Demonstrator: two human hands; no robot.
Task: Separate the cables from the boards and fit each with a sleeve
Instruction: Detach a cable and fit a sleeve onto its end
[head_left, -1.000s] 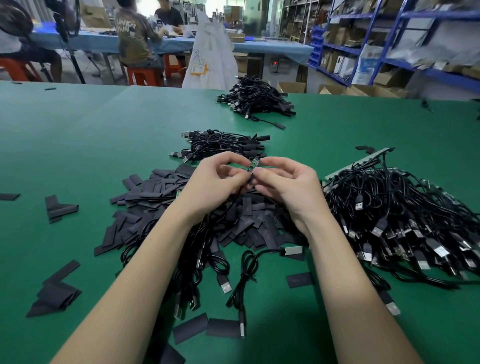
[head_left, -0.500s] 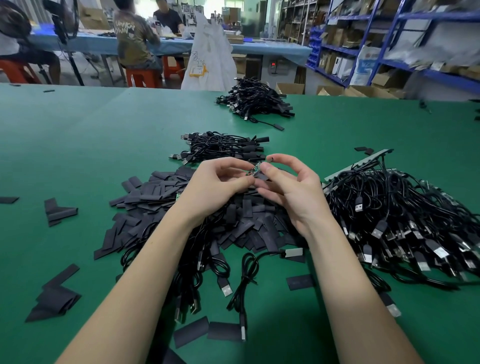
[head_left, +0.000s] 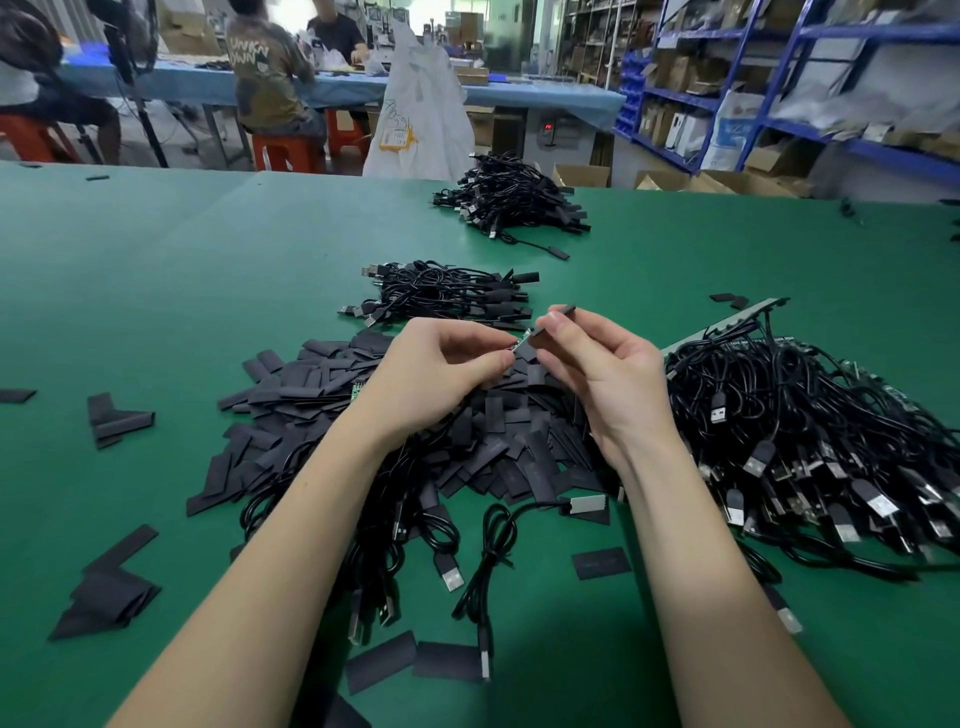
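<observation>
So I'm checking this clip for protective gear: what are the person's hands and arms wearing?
Nothing that shows. The left hand and right hand are bare: no gloves, rings, finger cots or wrist strap. Both forearms are uncovered down to the bottom edge of the picture, with no sleeve, watch or bracelet in view. The fingernails are short and unpainted.

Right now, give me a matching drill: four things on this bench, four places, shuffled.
Things:
1. black sleeve
2. small green board
3. unprocessed cable pile
4. pile of loose sleeves

Places:
A. right of the hands
B. pinched in the left hand
C. held by the right hand
D. under and left of the hands

Pairs: 1-C, 2-B, 3-A, 4-D
</observation>
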